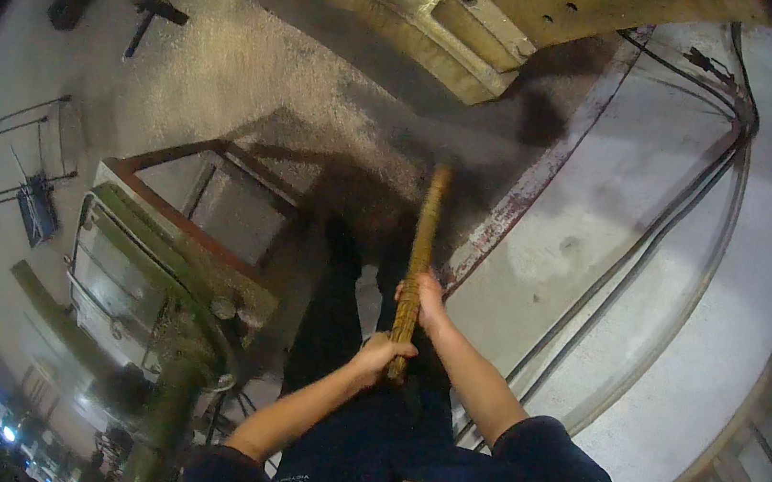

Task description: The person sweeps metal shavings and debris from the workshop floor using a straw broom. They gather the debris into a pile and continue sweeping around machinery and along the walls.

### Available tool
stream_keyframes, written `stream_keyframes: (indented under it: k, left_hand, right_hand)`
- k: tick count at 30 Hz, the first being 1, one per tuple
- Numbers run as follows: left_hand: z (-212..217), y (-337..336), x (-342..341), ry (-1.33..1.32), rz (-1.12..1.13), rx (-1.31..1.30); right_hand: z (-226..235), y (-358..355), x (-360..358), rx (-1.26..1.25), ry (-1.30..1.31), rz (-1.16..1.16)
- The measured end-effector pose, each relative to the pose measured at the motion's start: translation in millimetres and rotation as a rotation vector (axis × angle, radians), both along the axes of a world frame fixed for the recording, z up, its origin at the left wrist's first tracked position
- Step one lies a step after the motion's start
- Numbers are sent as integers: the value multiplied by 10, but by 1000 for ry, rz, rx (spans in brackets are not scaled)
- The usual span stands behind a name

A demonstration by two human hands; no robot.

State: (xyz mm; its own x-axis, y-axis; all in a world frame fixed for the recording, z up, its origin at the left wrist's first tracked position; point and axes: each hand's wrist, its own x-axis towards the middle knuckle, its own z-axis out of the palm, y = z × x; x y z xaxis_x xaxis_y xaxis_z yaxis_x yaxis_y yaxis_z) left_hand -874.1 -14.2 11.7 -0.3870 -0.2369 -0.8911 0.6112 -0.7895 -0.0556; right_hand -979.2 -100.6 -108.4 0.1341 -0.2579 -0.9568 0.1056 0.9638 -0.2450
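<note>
A long wooden handle (424,236) runs from my hands up and away toward the gritty floor, its far end lost in shadow. My left hand (381,355) grips the handle's near end. Just above it my right hand (425,300) is wrapped around the same handle. Both forearms come in from the lower edge, over my dark trousers and legs.
A green machine with a rust-red frame (174,258) stands close at my left. Black cables (648,244) curve over the pale concrete slab at right. A large yellowish machine base (452,13) sits ahead. Metal frames (22,158) lie at far left.
</note>
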Motion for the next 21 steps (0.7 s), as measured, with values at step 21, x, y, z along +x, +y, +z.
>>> stream_keyframes:
  k: [21]
  left_hand:
    - [-299, -175, 874, -358, 413, 15]
  right_hand:
    - [-328, -416, 2044, -134, -173, 592]
